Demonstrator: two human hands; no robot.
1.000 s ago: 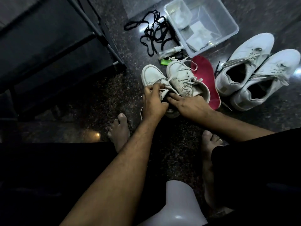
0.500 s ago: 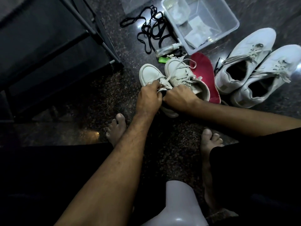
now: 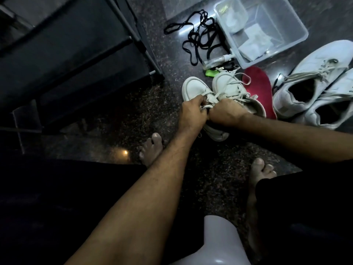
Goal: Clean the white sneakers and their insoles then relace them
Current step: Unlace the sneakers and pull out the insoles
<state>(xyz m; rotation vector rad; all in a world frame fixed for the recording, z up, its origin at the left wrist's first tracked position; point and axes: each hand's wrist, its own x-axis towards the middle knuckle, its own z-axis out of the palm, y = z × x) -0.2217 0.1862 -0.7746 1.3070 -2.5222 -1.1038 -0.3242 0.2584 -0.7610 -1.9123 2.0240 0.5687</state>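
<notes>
On the dark speckled floor (image 3: 118,119), both hands are meeting over the near sneaker (image 3: 196,88), toe pointing away, left hand (image 3: 192,111) and right hand (image 3: 227,112) pinching its laces (image 3: 207,106) mid-tongue.

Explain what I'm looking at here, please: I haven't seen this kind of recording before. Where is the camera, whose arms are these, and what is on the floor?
There is no machine here. A person wears one wide-angle camera on the head, so you look down along their own arms and bare feet to a dark speckled floor.

Both hands work on the smaller white sneaker nearest them. The left hand and the right hand have their fingers curled at its laces; what each grip encloses is partly hidden.

Its partner sneaker lies beside it, and a red insole lies partly under that one. To the right lies a larger white pair, laced. Further off are loose black laces and a clear plastic tub with whitish things inside, too dim to name. The pale shape at the bottom edge is unclear.
</notes>
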